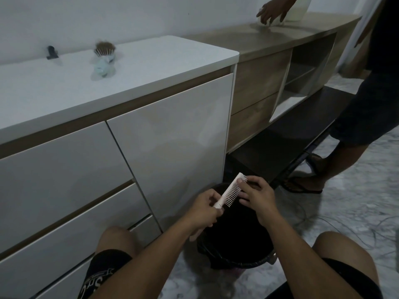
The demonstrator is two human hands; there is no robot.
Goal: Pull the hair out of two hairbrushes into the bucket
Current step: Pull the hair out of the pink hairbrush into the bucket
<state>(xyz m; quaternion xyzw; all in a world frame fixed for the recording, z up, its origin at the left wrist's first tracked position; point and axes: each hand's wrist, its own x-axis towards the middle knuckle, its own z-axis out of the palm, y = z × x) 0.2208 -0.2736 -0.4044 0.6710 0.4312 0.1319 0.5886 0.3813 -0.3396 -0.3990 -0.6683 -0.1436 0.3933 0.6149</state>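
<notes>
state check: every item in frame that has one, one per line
pink hairbrush: held over the bucket, bristles facing right hand
left hand: gripping the pink brush's handle
right hand: fingertips at the bristles, picking
bucket: on the floor, open, lined with a dark bag
second hairbrush: lying on the white counter, bristles full of hair
cabinet drawers: shut

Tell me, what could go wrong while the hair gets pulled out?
The pink hairbrush sits over the far rim of the black bucket, so loose hair could fall on the floor. The left hand holds only the handle end, so a hard tug by the right hand might slip it free.
</notes>
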